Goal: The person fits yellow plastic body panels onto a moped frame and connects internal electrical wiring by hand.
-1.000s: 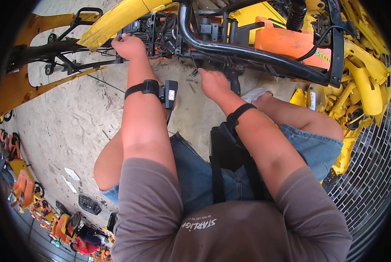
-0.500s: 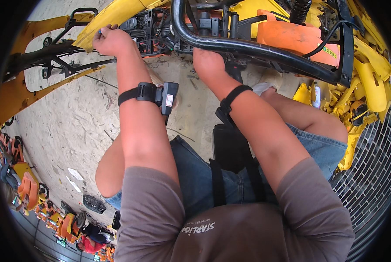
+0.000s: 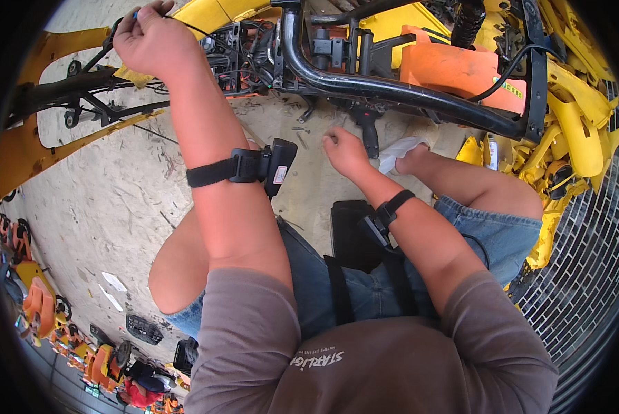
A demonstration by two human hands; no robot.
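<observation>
My left hand point(image 3: 156, 43) is raised at the upper left, pinching a thin black cable point(image 3: 193, 29) with a bit of blue at the fingertips. The cable stretches right to the wiring point(image 3: 244, 58) in the vehicle's black frame. My right hand point(image 3: 345, 153) hovers over the floor below the frame tube point(image 3: 378, 86). Its fingers are curled closed, and whatever they may hold is hidden. Just beyond it stands a black power drill point(image 3: 369, 132), apart from the hand.
An orange body panel point(image 3: 454, 69) sits behind the frame tube. Yellow plastic panels point(image 3: 582, 131) are heaped at the right beside a dark metal grid point(image 3: 572, 269). A black crate point(image 3: 143, 329) lies on the floor point(image 3: 109, 221) at the lower left, near several orange vehicles point(image 3: 40, 303).
My left hand has moved up and left, drawing the cable out into view. My right hand has come back toward me from under the frame tube, uncovering the drill.
</observation>
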